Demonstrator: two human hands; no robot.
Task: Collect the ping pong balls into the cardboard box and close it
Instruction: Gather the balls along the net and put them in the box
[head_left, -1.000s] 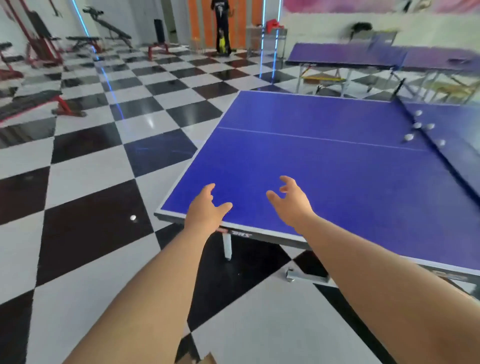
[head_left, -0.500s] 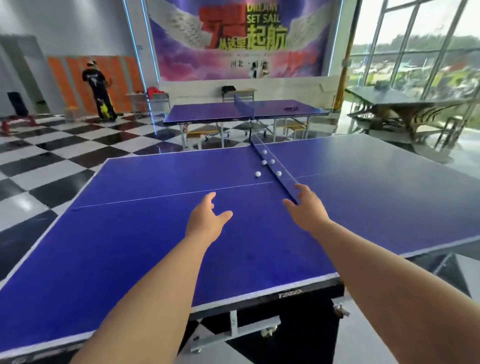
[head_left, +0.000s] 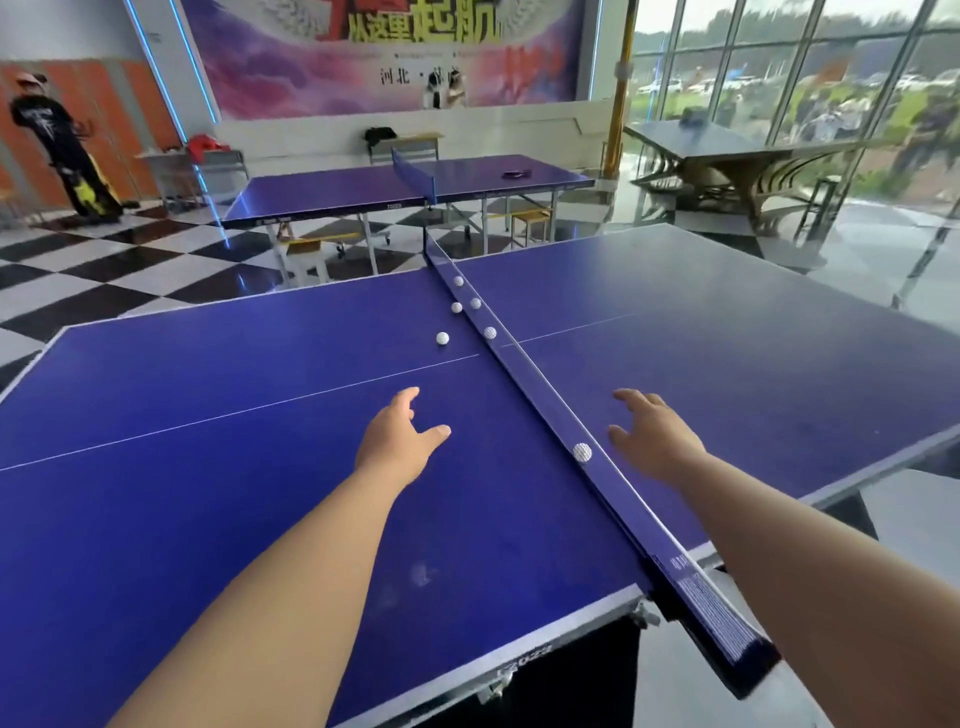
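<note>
The left hand (head_left: 399, 441) hovers over the blue table-tennis table (head_left: 208, 467), fingers loosely spread, holding nothing. Beyond it, 2 white ping pong balls (head_left: 442, 338) sit beside the dark net (head_left: 545, 395), with 3 more showing through it. The right hand (head_left: 652, 436), spread and empty, hangs past the net, just beside 1 nearer white ball (head_left: 582, 452) by the table's near edge.

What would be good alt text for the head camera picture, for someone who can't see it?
Two bare hands, left hand and right hand, reach out empty over a blue ping pong table, one on each side of the net. Six white balls lie along the net, the nearest ball by the right hand. No cardboard box shows.
</note>
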